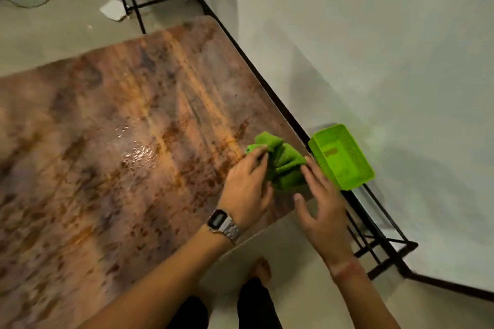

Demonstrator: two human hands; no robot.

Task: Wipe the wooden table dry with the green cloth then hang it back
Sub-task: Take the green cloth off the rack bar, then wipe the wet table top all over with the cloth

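My right hand (322,211) is hovering with fingers spread, holding nothing, beside the green cloth (283,165) my left hand (247,189) is pinching, bunched at the bench (107,120) edge. Farther off, the puddle (139,153) is glistening; so crumpled, the cloth may only be smearing it.
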